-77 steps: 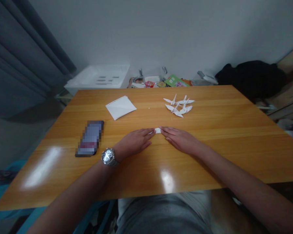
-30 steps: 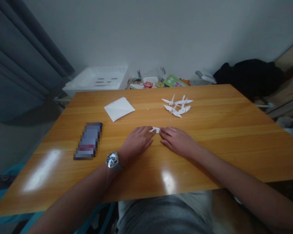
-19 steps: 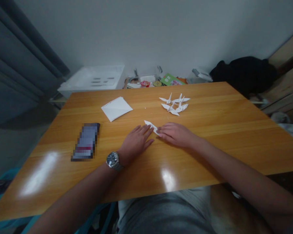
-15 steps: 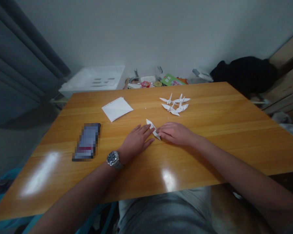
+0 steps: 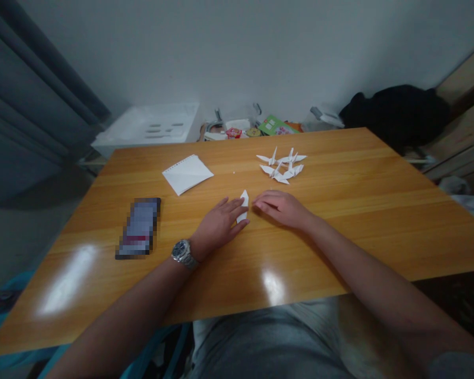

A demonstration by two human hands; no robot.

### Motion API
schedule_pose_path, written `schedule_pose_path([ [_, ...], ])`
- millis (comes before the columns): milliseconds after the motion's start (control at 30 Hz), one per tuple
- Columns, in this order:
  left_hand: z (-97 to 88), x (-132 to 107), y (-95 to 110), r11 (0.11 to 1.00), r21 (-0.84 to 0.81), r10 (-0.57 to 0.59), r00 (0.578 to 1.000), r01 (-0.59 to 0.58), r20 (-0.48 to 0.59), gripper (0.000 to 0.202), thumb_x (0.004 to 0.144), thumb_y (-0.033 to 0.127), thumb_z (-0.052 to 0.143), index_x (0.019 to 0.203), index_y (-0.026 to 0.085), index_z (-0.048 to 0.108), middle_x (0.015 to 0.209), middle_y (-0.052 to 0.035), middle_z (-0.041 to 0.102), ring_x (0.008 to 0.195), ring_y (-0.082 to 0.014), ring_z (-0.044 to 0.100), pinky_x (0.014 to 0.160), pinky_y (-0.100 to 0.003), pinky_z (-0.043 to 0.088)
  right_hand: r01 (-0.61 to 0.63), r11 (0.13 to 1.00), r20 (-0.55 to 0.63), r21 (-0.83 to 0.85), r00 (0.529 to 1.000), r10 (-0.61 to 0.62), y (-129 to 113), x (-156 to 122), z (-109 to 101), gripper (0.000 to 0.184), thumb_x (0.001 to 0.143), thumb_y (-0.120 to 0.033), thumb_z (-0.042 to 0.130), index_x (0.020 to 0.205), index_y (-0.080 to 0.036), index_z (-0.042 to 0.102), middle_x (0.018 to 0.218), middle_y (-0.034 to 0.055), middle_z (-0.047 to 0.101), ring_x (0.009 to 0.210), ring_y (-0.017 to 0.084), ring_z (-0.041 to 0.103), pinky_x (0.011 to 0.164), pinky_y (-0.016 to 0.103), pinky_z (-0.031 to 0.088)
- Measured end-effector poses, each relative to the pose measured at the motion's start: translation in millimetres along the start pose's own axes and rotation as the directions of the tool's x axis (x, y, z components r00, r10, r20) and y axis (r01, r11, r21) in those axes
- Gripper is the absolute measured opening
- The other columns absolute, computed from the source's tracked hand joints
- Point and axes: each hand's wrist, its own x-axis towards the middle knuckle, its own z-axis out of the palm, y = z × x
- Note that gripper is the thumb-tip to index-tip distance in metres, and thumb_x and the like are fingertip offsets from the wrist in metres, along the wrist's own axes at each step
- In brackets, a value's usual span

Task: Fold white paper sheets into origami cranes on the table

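A small folded white paper lies on the wooden table, pointing away from me. My left hand, with a silver watch on its wrist, lies flat with fingers stretched out. Its fingertips rest on the paper's left edge and its thumb is near the paper's lower end. My right hand rests palm down just right of the paper. Its fingers are loosely extended, with the tips a little apart from the paper. Neither hand grips anything.
Several folded white paper cranes sit in a cluster beyond my right hand. A white notepad lies at the far left, a dark phone nearer left. Beyond the table are a white bin, small clutter and dark clothing.
The folded paper has been turned from lying crosswise between my fingertips to pointing away from me. My right hand has drawn slightly right, off the paper; my left stays against it.
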Motion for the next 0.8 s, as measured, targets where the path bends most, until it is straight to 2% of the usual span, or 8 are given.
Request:
schedule_pose_path([
  [100, 3.8, 2.7, -1.8, 0.999, -0.016, 0.031, 1.0, -0.031, -0.002, 0.039, 0.104, 0.04, 0.051, 0.132, 0.014, 0.06, 0.151, -0.0148, 0.054, 0.141, -0.0247, 0.05, 0.126, -0.048, 0.027, 0.036, 0.999, -0.016, 0.02, 0.999, -0.036, 6.7, -1.0, 2.2, 0.029, 0.104, -0.031, 0.05, 0.117, -0.02, 0.073, 0.117, 0.0105, 0.074, 0.112, 0.022, 0.067, 0.099, 0.04, 0.053],
  [233, 8.1, 4.5, -3.5, 0.997, -0.059, 0.053, 0.997, -0.056, -0.051, 0.036, 0.104, 0.035, 0.052, 0.133, 0.016, 0.059, 0.147, -0.0122, 0.058, 0.135, -0.0227, 0.056, 0.123, -0.044, 0.035, 0.041, 0.999, -0.044, 0.013, 0.998, -0.04, 13.9, -5.2, 7.8, 0.029, 0.102, -0.031, 0.054, 0.123, -0.022, 0.072, 0.125, 0.0115, 0.071, 0.119, 0.023, 0.065, 0.104, 0.044, 0.052],
  [367, 5.8, 4.3, -2.5, 0.999, -0.037, 0.013, 0.993, -0.017, -0.118, 0.029, 0.104, 0.031, 0.051, 0.123, 0.018, 0.068, 0.134, -0.0112, 0.065, 0.119, -0.0252, 0.064, 0.106, -0.043, 0.051, 0.05, 0.999, -0.033, 0.01, 0.998, -0.05, 16.7, -8.4, 12.0, 0.03, 0.102, -0.03, 0.055, 0.126, -0.02, 0.07, 0.131, 0.0132, 0.068, 0.123, 0.024, 0.063, 0.106, 0.044, 0.05],
  [433, 4.0, 4.4, -1.9, 0.999, -0.037, -0.005, 0.991, 0.0, -0.137, 0.027, 0.103, 0.031, 0.053, 0.119, 0.019, 0.071, 0.126, -0.0108, 0.067, 0.111, -0.025, 0.067, 0.099, -0.041, 0.054, 0.051, 0.999, -0.031, 0.004, 0.998, -0.051, 17.3, -8.6, 12.8, 0.03, 0.102, -0.029, 0.055, 0.127, -0.02, 0.069, 0.133, 0.0134, 0.067, 0.126, 0.024, 0.061, 0.107, 0.045, 0.049],
  [533, 2.9, 5.0, -1.9, 0.996, -0.091, -0.026, 0.99, 0.013, -0.139, 0.027, 0.104, 0.029, 0.052, 0.119, 0.017, 0.071, 0.122, -0.0094, 0.07, 0.109, -0.023, 0.068, 0.099, -0.037, 0.055, 0.066, 0.998, -0.028, -0.021, 0.997, -0.067, 18.0, -7.8, 12.7, 0.031, 0.102, -0.029, 0.055, 0.129, -0.022, 0.067, 0.135, 0.0125, 0.066, 0.128, 0.024, 0.059, 0.108, 0.046, 0.048],
  [800, 2.8, 6.2, -3.9, 0.994, -0.107, -0.014, 0.993, 0.001, -0.12, 0.029, 0.104, 0.028, 0.051, 0.122, 0.016, 0.071, 0.125, -0.0074, 0.071, 0.11, -0.0223, 0.069, 0.099, -0.036, 0.056, 0.102, 0.99, -0.005, -0.097, 0.995, -0.103, 16.2, -7.3, 14.4, 0.024, 0.101, -0.028, 0.056, 0.116, -0.023, 0.074, 0.117, 0.0115, 0.07, 0.109, 0.025, 0.063, 0.095, 0.045, 0.052],
])
